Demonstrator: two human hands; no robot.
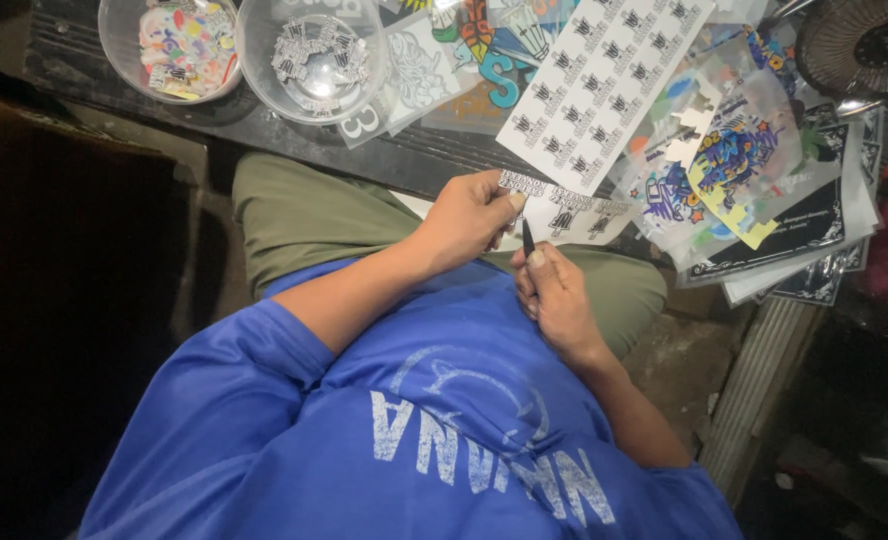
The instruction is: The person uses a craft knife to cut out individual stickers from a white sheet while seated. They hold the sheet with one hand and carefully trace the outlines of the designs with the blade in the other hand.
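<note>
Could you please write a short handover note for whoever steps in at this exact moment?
Left hand: fingers pinch the end of a printed sticker strip held over the lap.
Right hand: grips a thin dark tool, tip up at the strip's edge; whether it touches, I cannot tell.
Nearby: sheet of small dark motifs, colourful sheets, one clear bowl with dark-printed pieces, another bowl with colourful ones.
Done: both bowls hold loose pieces.
Left: the strip and uncut sheets.

Dim overall, dark left shadow
</note>
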